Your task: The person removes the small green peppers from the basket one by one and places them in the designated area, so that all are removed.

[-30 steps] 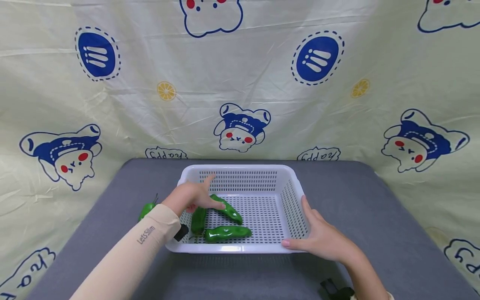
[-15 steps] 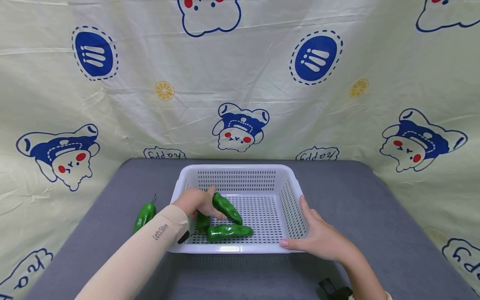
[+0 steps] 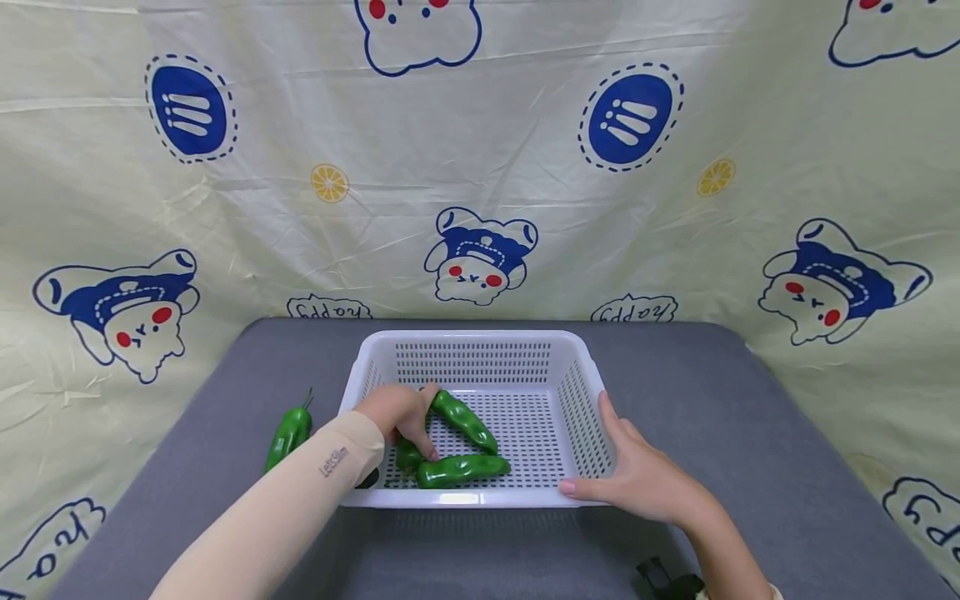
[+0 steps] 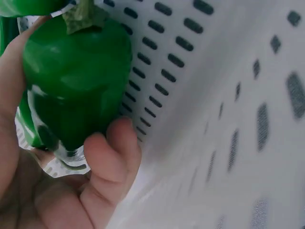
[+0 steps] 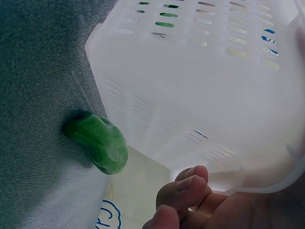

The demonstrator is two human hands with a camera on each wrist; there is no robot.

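In the head view my left hand point(image 3: 403, 417) reaches into the left part of a white perforated plastic basket point(image 3: 468, 498). Its fingers curl round a green pepper point(image 4: 78, 71), stem toward the top of the left wrist view; in the head view only this pepper's near end point(image 3: 408, 460) shows. Two more green peppers lie on the basket floor: one slanting point(image 3: 467, 423) by the index finger, another lengthwise point(image 3: 463, 472) near the thumb. My right hand point(image 3: 637, 471) grips the basket's near right corner, thumb on the front rim, fingers along the outer right side.
Left of the basket, a green pepper point(image 3: 288, 437) with its stem lies on the grey cloth-covered table point(image 3: 712, 400). The right wrist view shows a green pepper point(image 5: 100, 143) on the cloth outside the basket. A printed curtain point(image 3: 300, 108) hangs behind.
My left hand has gone lower, its spread fingers closing round the leftmost pepper in the basket. The other two peppers there have shifted slightly right. My right hand stays at its corner.
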